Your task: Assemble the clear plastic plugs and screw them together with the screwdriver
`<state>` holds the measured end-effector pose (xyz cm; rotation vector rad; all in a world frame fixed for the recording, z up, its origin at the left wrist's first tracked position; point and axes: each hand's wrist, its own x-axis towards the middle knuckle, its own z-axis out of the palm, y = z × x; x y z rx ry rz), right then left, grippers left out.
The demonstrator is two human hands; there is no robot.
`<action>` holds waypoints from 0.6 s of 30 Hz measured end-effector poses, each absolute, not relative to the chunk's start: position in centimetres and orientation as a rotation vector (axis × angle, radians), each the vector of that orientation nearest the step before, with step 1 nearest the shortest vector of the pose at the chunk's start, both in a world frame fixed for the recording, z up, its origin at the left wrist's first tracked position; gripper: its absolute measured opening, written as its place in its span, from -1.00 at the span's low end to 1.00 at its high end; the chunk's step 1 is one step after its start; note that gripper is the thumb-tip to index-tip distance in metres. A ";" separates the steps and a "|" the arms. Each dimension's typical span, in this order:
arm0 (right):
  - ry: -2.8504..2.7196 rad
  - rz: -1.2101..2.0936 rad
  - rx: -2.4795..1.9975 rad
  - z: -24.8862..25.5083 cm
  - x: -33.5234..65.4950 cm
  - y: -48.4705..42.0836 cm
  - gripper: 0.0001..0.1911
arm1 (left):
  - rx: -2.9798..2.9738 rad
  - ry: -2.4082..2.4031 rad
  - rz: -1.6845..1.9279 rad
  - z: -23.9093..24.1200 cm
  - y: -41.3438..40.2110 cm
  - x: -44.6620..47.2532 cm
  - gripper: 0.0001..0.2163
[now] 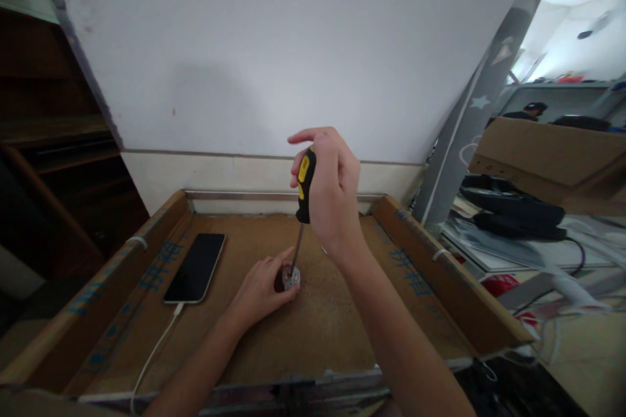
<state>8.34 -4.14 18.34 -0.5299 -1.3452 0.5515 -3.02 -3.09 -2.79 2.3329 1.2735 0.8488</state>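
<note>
My right hand point(332, 189) is wrapped round the black and yellow handle of a screwdriver point(304, 189), with the index finger lifted off it. The shaft slants down and its tip meets a small silvery metal part point(292, 279) on the cardboard. Between thumb and fingers, my left hand point(267, 283) pinches that part against the surface. What kind of part it is I cannot make out. Both hands are over the middle of a cardboard tray point(342, 326).
A phone point(195, 268) with a white charging cable point(155, 348) lies to the left. Raised cardboard sides point(440, 273) border the tray. A white wall point(293, 45) stands behind. To the right are a cardboard box point(548, 156), black items point(513, 208) and a person point(531, 111) farther off.
</note>
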 end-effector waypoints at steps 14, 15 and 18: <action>-1.405 0.741 -0.449 18.7 8.2 -4.4 -0.63 | 2.393 1.324 0.832 -2.4 -3.3 -2.7 -0.52; -1.353 0.648 -0.493 18.5 7.8 -4.6 -0.64 | 2.387 1.311 0.836 -2.4 -3.3 -2.7 -0.55; -1.209 0.380 -0.622 17.8 7.1 -5.1 -0.74 | 2.352 1.280 0.844 -2.3 -3.3 -2.7 -0.63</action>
